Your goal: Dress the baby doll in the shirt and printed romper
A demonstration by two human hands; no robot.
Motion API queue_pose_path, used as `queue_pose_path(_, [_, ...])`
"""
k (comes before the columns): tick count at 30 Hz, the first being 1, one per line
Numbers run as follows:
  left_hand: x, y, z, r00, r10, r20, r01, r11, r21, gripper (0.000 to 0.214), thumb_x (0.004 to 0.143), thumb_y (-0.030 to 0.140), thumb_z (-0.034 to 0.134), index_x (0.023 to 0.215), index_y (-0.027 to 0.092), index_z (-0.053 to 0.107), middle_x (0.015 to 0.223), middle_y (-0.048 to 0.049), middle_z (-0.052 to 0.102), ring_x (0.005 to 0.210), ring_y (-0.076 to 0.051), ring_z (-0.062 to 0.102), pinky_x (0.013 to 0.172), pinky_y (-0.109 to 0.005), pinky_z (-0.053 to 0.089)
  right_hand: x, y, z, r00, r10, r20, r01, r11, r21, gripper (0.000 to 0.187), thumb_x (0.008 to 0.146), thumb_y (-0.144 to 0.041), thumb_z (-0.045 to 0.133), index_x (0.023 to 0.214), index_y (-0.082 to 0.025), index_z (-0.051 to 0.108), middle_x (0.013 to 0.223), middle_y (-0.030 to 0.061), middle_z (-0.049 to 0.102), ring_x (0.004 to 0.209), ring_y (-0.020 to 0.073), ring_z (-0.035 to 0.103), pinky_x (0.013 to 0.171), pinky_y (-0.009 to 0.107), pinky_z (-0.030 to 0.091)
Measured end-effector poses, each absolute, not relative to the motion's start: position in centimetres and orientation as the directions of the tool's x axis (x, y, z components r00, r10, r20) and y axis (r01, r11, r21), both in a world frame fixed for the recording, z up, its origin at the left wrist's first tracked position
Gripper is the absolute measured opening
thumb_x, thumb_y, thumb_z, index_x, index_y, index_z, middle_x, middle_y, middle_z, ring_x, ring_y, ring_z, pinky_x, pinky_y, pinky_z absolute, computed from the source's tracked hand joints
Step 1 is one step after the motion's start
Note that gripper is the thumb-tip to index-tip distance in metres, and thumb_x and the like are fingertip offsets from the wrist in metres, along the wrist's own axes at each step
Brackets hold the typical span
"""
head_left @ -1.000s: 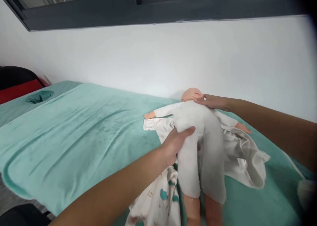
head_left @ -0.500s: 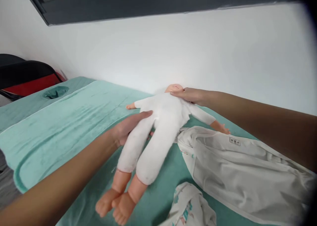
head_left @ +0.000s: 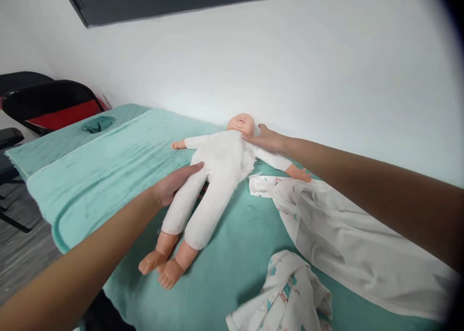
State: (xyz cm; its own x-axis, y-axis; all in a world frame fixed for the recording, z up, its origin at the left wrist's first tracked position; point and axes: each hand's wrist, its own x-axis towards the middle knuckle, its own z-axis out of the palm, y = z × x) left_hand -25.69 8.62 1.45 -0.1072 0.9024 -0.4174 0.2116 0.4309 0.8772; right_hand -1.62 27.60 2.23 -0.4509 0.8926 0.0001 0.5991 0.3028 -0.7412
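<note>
A baby doll (head_left: 221,157) with a white cloth body and plastic head, hands and feet lies on its back on the green cover. Its head (head_left: 242,123) is by the wall and its feet point toward me. My left hand (head_left: 179,181) is closed around the doll's upper leg, thumb on top at the hip; its other fingers are mostly hidden beneath. Beside the doll's neck and shoulder is my right hand (head_left: 266,138), thumb touching the upper chest and fingers spread apart from it near the head.
A white printed cloth (head_left: 348,229) is spread right of the doll. Nearer me lies a crumpled printed garment (head_left: 290,292). The green bed cover (head_left: 119,152) has a round hole (head_left: 97,124) at its left end. Black and red chairs (head_left: 54,104) stand beyond it, and a white wall (head_left: 235,60) rises behind.
The doll's head now shows more fully by the wall. My right hand has loosened at the shoulder, its fingers spreading. My left hand stays on the leg. The camera view has shifted.
</note>
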Motion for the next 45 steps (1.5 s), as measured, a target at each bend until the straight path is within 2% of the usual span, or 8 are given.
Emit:
queue_pose_path(5, [-22.2,5.8,3.3,-0.385,0.872,0.302,0.756,0.111,0.646,0.042,0.082,0.05,0.058,0.112,0.022,0.061,0.113,-0.0077,0.068,0.097,-0.024,0.062,0.085,-0.037,0.049,9.8,25.5,0.1,-0.325,0.927,-0.188,0.834,0.188,-0.519,0.067,0.089,-0.074,0.025,0.096,-0.019,0.063,0.094,0.0132,0.071,0.087,0.0285,0.067,0.082,0.041,0.049])
queue_pose_path(9, [-15.7,0.8,3.6,0.125,0.992,0.035,0.771,-0.119,0.625,0.031,0.087,0.049,0.05,0.095,0.024,0.065,0.092,-0.0017,0.069,0.08,-0.02,0.061,0.072,-0.03,0.047,20.1,21.7,-1.1,-0.272,0.932,-0.239,0.946,0.213,-0.246,0.06,0.084,-0.077,0.036,0.079,-0.023,0.062,0.086,0.0098,0.07,0.082,0.0297,0.064,0.071,0.04,0.046])
queue_pose_path(13, [-9.8,-2.3,2.5,0.491,0.839,-0.233,0.783,-0.308,0.541,0.034,0.077,0.053,0.063,0.091,0.022,0.063,0.088,-0.0027,0.068,0.076,-0.022,0.061,0.063,-0.03,0.043,25.3,16.5,0.5,-0.297,0.916,-0.27,0.955,0.285,-0.081,0.042,0.083,-0.063,0.051,0.092,-0.024,0.066,0.105,0.0101,0.069,0.094,0.0314,0.063,0.073,0.038,0.044])
queue_pose_path(20, [-1.4,-3.0,6.0,0.66,0.688,0.302,0.666,-0.722,0.187,0.019,0.08,0.036,0.068,0.091,0.02,0.067,0.149,-0.0107,0.039,0.137,-0.035,0.033,0.106,-0.05,0.036,23.8,4.7,9.2,-0.508,0.855,0.103,0.847,0.518,-0.12,0.042,0.096,-0.056,0.032,0.092,-0.028,0.062,0.087,0.0039,0.068,0.079,0.0225,0.059,0.064,0.031,0.034])
queue_pose_path(25, [3.7,-3.2,8.7,0.73,0.543,0.416,0.596,-0.803,0.001,0.019,0.089,0.03,0.056,0.103,0.025,0.068,0.126,-0.0104,0.053,0.123,-0.028,0.045,0.107,-0.049,0.034,25.2,-4.4,14.1,-0.573,0.792,0.211,0.774,0.608,-0.178,0.036,0.096,-0.048,0.039,0.079,-0.025,0.059,0.075,0.0005,0.064,0.069,0.0173,0.054,0.06,0.029,0.029])
queue_pose_path(29, [6.8,-4.2,10.4,0.721,0.468,0.511,0.522,-0.852,0.043,0.018,0.089,0.029,0.054,0.098,0.024,0.069,0.134,-0.0103,0.048,0.12,-0.027,0.049,0.1,-0.042,0.04,28.5,-8.7,16.1,-0.587,0.785,0.198,0.753,0.619,-0.222,0.033,0.097,-0.042,0.039,0.077,-0.025,0.06,0.075,-0.0004,0.064,0.068,0.0164,0.053,0.061,0.028,0.031])
queue_pose_path(35, [10.5,-6.4,11.9,0.809,0.494,0.32,0.384,-0.855,0.348,0.014,0.084,0.029,0.057,0.094,0.024,0.066,0.092,0.0003,0.068,0.086,-0.017,0.06,0.079,-0.029,0.044,32.5,-11.3,17.6,-0.517,0.848,0.117,0.724,0.506,-0.468,0.032,0.093,-0.045,0.044,0.085,-0.026,0.068,0.084,-0.0001,0.068,0.079,0.0191,0.06,0.067,0.029,0.041])
queue_pose_path(45, [10.0,-7.4,12.7,0.214,0.766,0.606,0.693,-0.557,0.458,0.041,0.083,0.026,0.053,0.123,0.023,0.049,0.104,-0.0034,0.066,0.086,-0.021,0.065,0.075,-0.032,0.045,32.3,-11.5,16.9,-0.261,0.965,-0.033,0.814,0.202,-0.544,0.034,0.079,-0.052,0.062,0.102,-0.028,0.062,0.094,0.0058,0.071,0.068,0.0236,0.064,0.057,0.033,0.046])
